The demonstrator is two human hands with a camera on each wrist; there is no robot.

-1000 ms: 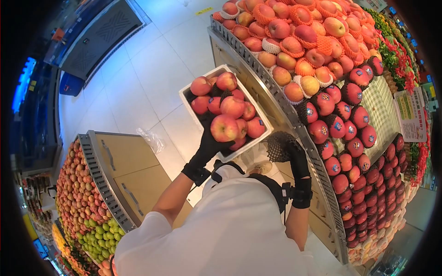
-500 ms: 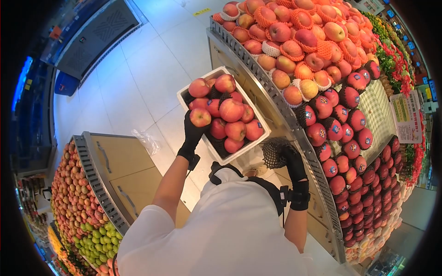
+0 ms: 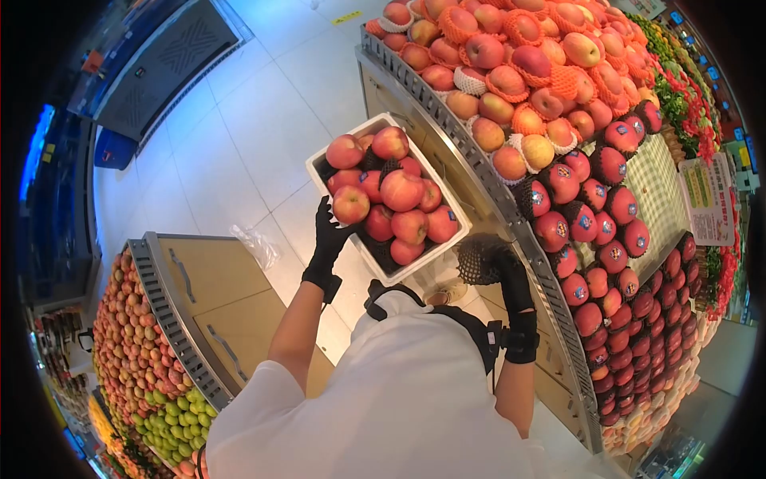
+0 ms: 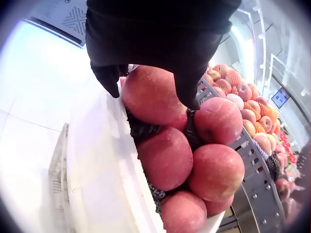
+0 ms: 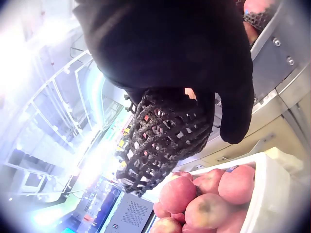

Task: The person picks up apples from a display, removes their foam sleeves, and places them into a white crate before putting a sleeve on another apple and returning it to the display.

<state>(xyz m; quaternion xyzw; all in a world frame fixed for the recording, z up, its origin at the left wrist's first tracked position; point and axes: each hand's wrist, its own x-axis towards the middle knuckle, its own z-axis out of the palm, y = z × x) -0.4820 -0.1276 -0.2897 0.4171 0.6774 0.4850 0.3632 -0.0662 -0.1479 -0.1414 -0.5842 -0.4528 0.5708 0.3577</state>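
A white foam box (image 3: 423, 262) full of red apples is in front of me in the head view. My black-gloved left hand (image 3: 325, 247) is at its left side, fingers and thumb spread around an apple (image 3: 351, 205) that lies on the pile by the rim. In the left wrist view, thumb and fingers stand on either side of this apple (image 4: 153, 94), near the box wall (image 4: 97, 170). My gloved right hand (image 3: 513, 279), right of the box, grips a black foam fruit net (image 5: 160, 138) with no apple in it. The net hangs from the fingers.
A slanted display on the right bears apples in orange nets (image 3: 523, 68), stickered red apples (image 3: 586, 223) and a checked cloth (image 3: 658, 191). Its metal edge (image 3: 511, 215) runs beside the box. At left is a cabinet (image 3: 215, 271) with fruit; a plastic bag (image 3: 259, 247) lies on the floor.
My left hand has carried an apple from over the pile's front to the box's left side, set it on the pile, and loosened its fingers. The right hand keeps the net, nearly still.
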